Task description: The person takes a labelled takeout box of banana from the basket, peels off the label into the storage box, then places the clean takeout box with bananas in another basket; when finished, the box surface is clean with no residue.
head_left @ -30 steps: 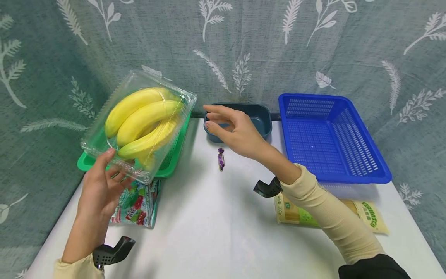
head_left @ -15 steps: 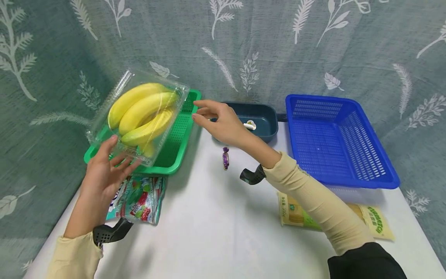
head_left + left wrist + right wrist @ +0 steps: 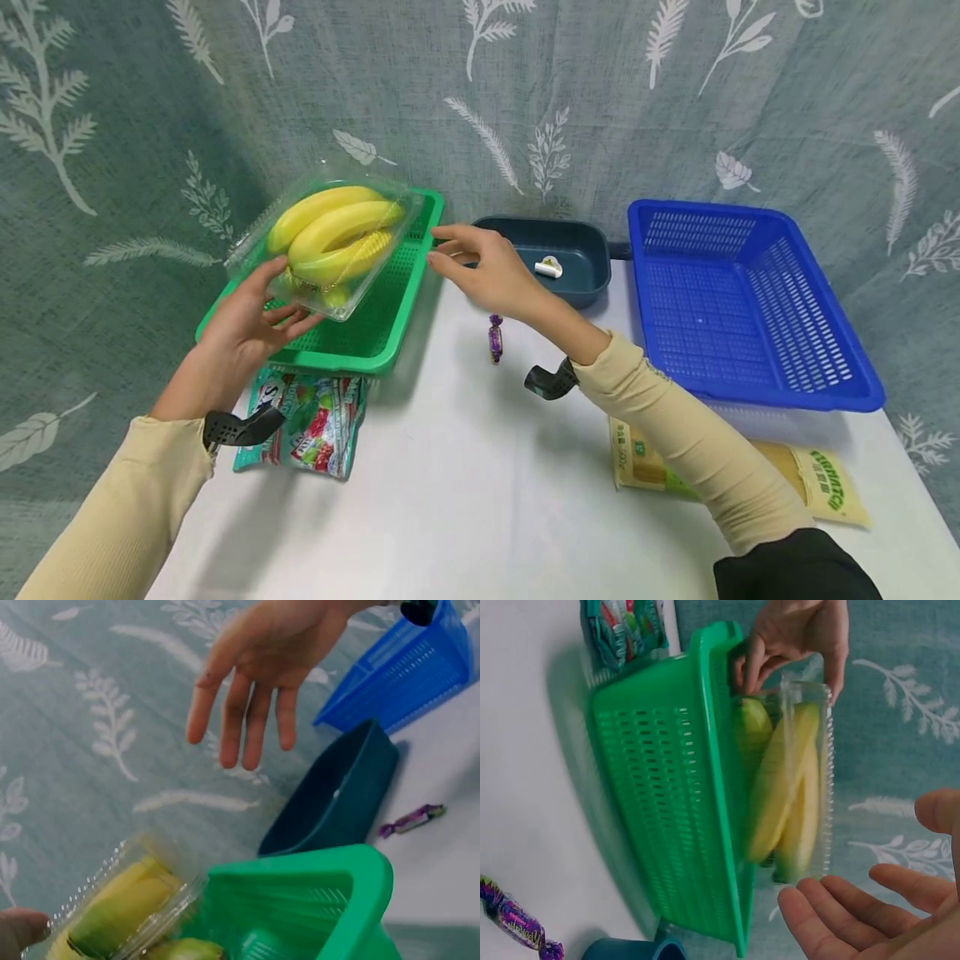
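In the head view my left hand (image 3: pixel 243 325) grips the near edge of a clear plastic box (image 3: pixel 377 279), thumb above and fingers beneath. Yellow bananas (image 3: pixel 337 229) lie inside it. The box is tilted and held over a green basket (image 3: pixel 390 346); from the right wrist, the bananas (image 3: pixel 784 787) show just within the basket's rim (image 3: pixel 724 795). My right hand (image 3: pixel 495 271) hovers by the basket's right rim, partly covering a dark blue bin (image 3: pixel 588 271). Its fingers are spread loosely and hold nothing, as the left wrist view of that hand (image 3: pixel 270 660) shows.
A purple-wrapped candy (image 3: pixel 496 338) lies on the white table. A small white item (image 3: pixel 549 267) sits in the dark bin. A blue basket (image 3: pixel 840 333) stands right, behind a yellow packet (image 3: pixel 832 487) partly under my sleeve. A teal candy bag (image 3: pixel 322 429) lies before the green basket.
My left hand has carried the box of bananas forward and lower over the green basket. My right hand has drawn slightly left toward the basket and stays open. The head view has shifted a little.
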A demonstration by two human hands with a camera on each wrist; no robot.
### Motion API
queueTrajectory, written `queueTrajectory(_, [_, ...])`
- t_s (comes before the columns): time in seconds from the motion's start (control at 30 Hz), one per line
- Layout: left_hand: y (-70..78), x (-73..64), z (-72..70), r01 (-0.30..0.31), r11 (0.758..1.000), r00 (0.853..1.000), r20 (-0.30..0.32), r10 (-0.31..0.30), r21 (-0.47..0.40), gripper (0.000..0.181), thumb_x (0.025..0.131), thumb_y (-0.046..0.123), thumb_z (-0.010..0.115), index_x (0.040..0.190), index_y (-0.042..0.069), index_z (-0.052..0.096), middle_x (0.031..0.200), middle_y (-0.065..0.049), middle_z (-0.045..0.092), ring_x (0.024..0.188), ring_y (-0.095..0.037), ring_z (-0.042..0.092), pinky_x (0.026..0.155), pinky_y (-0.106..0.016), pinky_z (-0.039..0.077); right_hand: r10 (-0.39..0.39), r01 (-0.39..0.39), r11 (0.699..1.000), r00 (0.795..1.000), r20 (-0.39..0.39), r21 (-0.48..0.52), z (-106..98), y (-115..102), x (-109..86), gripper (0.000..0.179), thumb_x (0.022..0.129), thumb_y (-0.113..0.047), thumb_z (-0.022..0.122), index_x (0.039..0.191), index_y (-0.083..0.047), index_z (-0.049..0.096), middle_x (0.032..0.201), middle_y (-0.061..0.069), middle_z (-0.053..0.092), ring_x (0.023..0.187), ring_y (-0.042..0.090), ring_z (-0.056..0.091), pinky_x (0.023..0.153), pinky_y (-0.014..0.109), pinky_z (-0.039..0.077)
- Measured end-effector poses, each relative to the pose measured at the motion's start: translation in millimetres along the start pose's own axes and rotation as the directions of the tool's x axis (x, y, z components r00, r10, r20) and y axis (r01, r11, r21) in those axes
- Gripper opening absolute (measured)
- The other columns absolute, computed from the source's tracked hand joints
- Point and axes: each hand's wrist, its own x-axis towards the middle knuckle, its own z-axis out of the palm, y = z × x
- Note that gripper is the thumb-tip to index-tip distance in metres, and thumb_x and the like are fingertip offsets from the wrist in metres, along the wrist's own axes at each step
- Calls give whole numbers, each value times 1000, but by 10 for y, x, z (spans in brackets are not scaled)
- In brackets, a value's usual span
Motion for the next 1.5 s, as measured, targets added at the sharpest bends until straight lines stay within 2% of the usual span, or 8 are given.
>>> queueTrajectory(0.5, [42,166,-26,158,986,978,-132,-164,-56,94,95,31,66,150,59,-5,162,4,-2,147,-15,17,106,-37,42,53,-53,999,998,34,5,233,82,237,45,103,-32,58,143,-13,54,128,6,63,110,17,62,89,29,51])
queueTrajectory(0.67, [50,107,-87,170,982,973,-143,-180,-81,95,98,32,61,148,59,-15,161,11,-20,151,-14,4,109,-35,40,40,-41,999,998,56,5,301,80,244,46,103,-31,58,144,-11,54,128,8,64,109,17,63,87,29,52])
queueTrajectory(0.9, [86,-128,-108,195,980,978,-64,-197,-37,91,100,45,53,139,65,-26,156,6,-40,149,-21,-17,116,-40,26,36,-36,999,997,64,2,325,47,224,46,102,-32,58,144,-12,53,131,8,62,114,21,61,89,28,51])
queueTrajectory(1.1, [18,-279,-14,187,982,977,97,-190,37,99,101,40,52,145,43,-37,159,1,-36,150,-25,-15,118,-42,24,82,-82,997,995,48,-5,228,101,103,47,103,-31,57,145,-10,52,135,9,60,117,22,60,92,30,50])
queueTrajectory(1.23, [-94,-421,30,45,991,969,236,-74,129,83,104,32,51,158,30,-12,166,-6,-11,152,-29,9,112,-39,36,97,-97,995,995,39,-11,169,155,-14,48,103,-28,58,146,-8,50,138,12,57,119,23,58,94,31,49])
queueTrajectory(1.33, [-240,-548,14,-169,956,934,348,77,241,58,105,25,50,153,15,19,160,-14,25,141,-28,39,101,-37,48,96,-94,995,995,37,-38,160,186,-90,51,103,-28,58,147,-7,48,140,13,56,121,23,58,95,32,49])
queueTrajectory(1.4, [-353,-627,-4,-332,889,889,419,185,314,44,106,21,51,144,8,35,147,-12,47,128,-24,55,93,-35,54,90,-87,994,995,36,-63,161,203,-133,52,103,-28,58,148,-6,47,141,13,55,122,24,58,95,33,49])
queueTrajectory(1.5, [-528,-750,-21,-540,732,816,473,332,416,32,104,16,55,133,3,50,125,-9,64,109,-20,67,84,-34,57,72,-68,994,997,40,-88,185,209,-180,51,102,-27,58,148,-6,47,141,14,56,122,26,58,95,33,50])
